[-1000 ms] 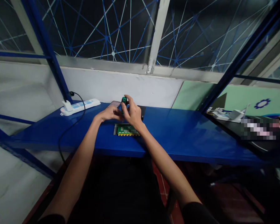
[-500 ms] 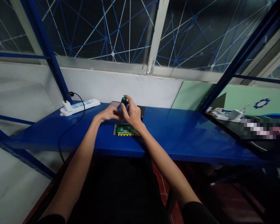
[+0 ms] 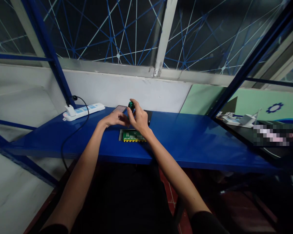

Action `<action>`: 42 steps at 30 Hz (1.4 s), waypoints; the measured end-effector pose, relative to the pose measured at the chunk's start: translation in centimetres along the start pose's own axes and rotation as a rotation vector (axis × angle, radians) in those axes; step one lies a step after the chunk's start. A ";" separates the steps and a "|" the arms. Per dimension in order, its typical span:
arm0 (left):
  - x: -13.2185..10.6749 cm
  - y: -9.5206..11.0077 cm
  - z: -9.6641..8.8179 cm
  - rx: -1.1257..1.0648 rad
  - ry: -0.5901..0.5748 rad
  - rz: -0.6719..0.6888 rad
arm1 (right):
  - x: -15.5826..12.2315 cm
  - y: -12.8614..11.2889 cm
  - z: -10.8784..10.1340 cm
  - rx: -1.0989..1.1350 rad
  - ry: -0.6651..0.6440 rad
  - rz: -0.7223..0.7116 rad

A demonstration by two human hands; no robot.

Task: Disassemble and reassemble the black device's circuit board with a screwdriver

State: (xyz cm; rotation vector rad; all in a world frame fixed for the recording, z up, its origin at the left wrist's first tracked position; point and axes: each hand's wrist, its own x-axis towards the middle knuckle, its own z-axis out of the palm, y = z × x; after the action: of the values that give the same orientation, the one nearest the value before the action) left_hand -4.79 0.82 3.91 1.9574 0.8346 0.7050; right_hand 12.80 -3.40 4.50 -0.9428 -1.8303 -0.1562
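My right hand (image 3: 139, 117) is closed on the green-and-black handle of a screwdriver (image 3: 131, 105), held roughly upright with its top tilted a little to the right. The shaft and tip are hidden behind my fingers. From the left, my left hand (image 3: 116, 118) comes in with curled fingers by the lower part of the tool. Its fingertips look pressed together, but what sits between them cannot be made out. Just below both hands, on the blue table, lies a green circuit board (image 3: 133, 135) with a yellow connector strip along its near edge.
Behind my left hand rests a phone (image 3: 120, 108); a flat black object (image 3: 149, 117) lies behind my right hand. A white power strip (image 3: 84, 112) with a black cable (image 3: 75, 133) is on the left of the blue table (image 3: 190, 139). White devices (image 3: 241, 120) sit far right.
The screwdriver handle has turned and shifted slightly to the right between the right hand's fingers. Both hands stay almost where they were, and the board has not moved.
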 end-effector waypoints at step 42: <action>-0.2 0.7 0.0 0.036 0.009 -0.017 | -0.1 0.1 0.1 -0.018 -0.013 0.000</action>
State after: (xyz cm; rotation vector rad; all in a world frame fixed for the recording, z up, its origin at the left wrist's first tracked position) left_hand -4.70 0.36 4.46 1.9786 0.8741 0.6928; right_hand 12.80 -3.34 4.38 -0.9591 -1.8435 -0.1672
